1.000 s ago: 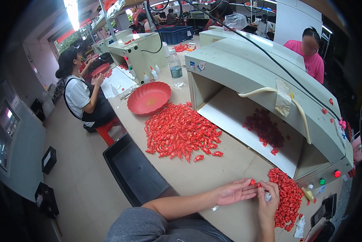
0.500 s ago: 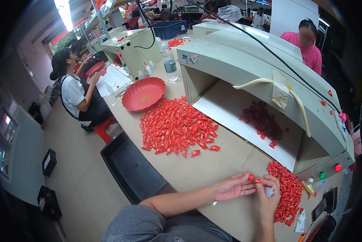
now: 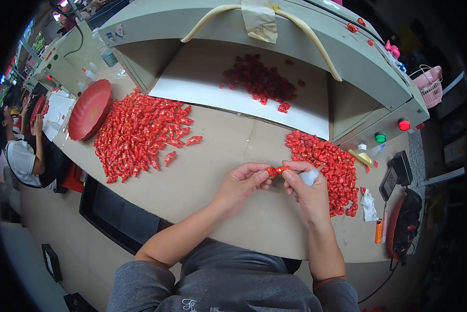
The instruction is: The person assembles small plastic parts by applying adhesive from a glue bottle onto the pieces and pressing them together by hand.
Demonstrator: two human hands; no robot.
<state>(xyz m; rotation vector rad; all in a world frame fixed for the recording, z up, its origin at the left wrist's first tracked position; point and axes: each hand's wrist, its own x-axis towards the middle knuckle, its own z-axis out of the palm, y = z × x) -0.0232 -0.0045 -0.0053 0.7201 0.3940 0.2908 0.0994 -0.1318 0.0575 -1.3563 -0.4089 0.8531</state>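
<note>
Red and glossy, a small piece (image 3: 270,172) sits in the left hand's (image 3: 244,184) narrow thumb-and-finger pinch; a second piece (image 3: 282,170) is nipped by the right hand (image 3: 306,192). They are end to end above the table (image 3: 233,135), touching or nearly so; too small to tell if they are joined. The right hand also holds a white bottle (image 3: 309,177), its tip pointing toward the near pile (image 3: 327,166).

That double hold looks the weak spot: gripping harder on the piece could squeeze the bottle and let something out over fingers or pile. Uneven pressure might set the ends crooked, and so slight a pinch could let one pop free and be lost among its look-alikes. A swing to the right could scatter the pile.

Farther out, the near pile crowds the right hand, with a tissue (image 3: 369,205) and lighter (image 3: 378,231) beyond. Ahead, the hood (image 3: 155,23) walls off the back, dark red pieces (image 3: 257,78) inside. Leftward lie the far pile (image 3: 134,130), a dish (image 3: 90,109) and, below the table edge, a black tray (image 3: 119,208).
</note>
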